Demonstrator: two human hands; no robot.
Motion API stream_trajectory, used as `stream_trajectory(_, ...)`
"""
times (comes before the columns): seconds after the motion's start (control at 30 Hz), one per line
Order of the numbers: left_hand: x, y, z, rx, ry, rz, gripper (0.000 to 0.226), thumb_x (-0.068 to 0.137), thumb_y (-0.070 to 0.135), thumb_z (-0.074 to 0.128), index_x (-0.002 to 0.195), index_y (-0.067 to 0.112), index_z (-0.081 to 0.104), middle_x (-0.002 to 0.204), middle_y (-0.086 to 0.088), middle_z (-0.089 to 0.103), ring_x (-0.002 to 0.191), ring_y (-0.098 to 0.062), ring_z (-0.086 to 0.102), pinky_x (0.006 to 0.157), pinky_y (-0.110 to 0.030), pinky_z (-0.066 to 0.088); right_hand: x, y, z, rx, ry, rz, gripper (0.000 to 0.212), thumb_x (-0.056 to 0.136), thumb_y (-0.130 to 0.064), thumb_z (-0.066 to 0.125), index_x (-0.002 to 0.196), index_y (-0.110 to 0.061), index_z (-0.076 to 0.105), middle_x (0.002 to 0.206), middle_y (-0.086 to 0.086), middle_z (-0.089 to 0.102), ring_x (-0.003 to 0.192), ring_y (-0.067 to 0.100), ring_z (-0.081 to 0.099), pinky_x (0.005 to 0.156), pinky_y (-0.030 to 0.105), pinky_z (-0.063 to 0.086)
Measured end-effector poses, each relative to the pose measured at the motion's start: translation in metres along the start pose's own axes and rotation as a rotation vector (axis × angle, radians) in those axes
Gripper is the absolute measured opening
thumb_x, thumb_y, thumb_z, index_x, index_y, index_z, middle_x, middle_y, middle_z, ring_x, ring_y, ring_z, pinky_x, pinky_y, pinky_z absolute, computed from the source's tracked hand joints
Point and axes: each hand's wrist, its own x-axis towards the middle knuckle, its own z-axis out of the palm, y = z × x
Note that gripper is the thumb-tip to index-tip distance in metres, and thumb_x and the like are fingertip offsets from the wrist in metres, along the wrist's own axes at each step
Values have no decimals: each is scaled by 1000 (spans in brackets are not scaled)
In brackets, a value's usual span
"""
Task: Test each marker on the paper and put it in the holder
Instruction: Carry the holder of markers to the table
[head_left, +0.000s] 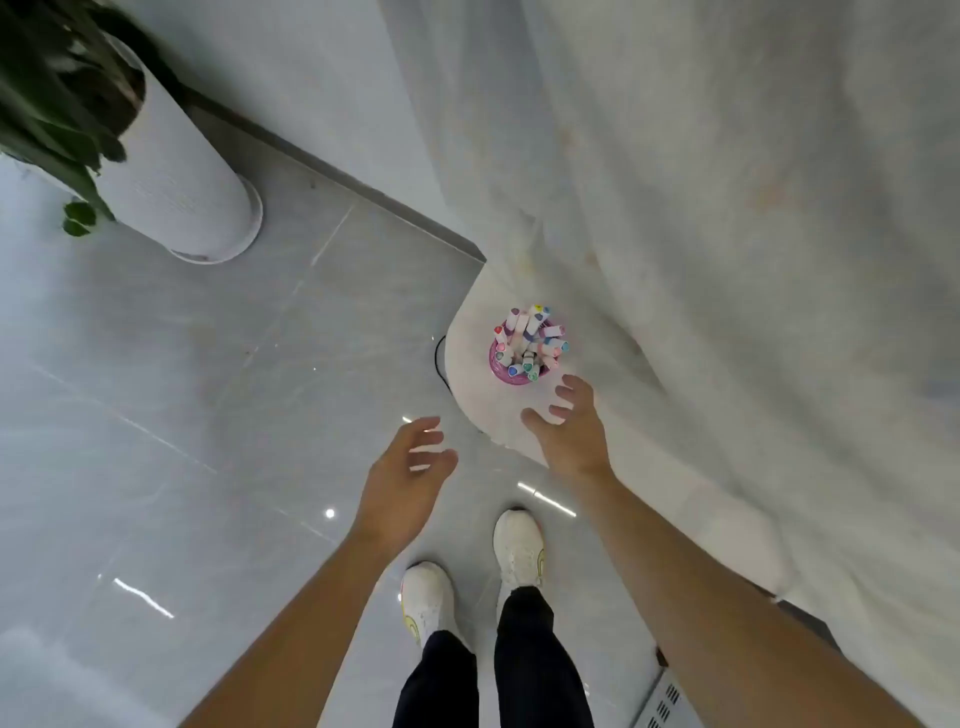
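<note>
Green plant (47, 104) in tall white planter (176, 176), upper left — glossy grey tiled floor (156, 389); sheer white curtain (727, 208) right.

the holder (511, 370) was pink; its markers (531, 339) were white with multicoloured caps. the floor (156, 415) was pale grey. the shoes (517, 545) were white, the trousers (535, 660) black.

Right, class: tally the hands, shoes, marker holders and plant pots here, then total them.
Hands: 2, left hand, right hand
Shoes: 2, left shoe, right shoe
Holder: 1
Plant pot: 1
Total: 6

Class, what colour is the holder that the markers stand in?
Pink, a mesh holder; the head view shows it.
</note>
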Motion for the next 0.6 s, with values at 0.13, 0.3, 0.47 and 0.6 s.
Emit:
stream_trajectory(0.13,40,-2,16,-7,-28,-50,32,94,29,66,124,37,58,117,19,64,102,1,62,67,-5,43,42,2,7,60,-38,-120,86,78,-5,87,148,-22,40,145,-6,54,134,17,53,110,41,48)
stream_trajectory(0.3,58,-21,21,-65,24,-98,27,96,28,63,121,36,60,118,12,66,105,-10,65,83,-22,51,75,6,30,199,-30,-247,99,67,4,93,149,-13,40,143,6,59,128,16,62,108,39,52)
stream_trajectory(0.47,47,-40,7,-131,74,-186,27,95,20,61,119,33,64,114,8,69,107,-16,66,100,-41,51,75,19,40,196,63,-222,79,67,-10,96,131,-29,54,126,-14,68,114,-1,67,100,24,55)
stream_trajectory(0.6,17,-49,-11,-182,123,-227,27,97,17,58,122,28,63,111,5,70,105,-17,68,100,-40,51,57,19,34,165,40,-232,76,69,-10,95,131,-25,55,126,-13,69,114,2,67,96,23,55)
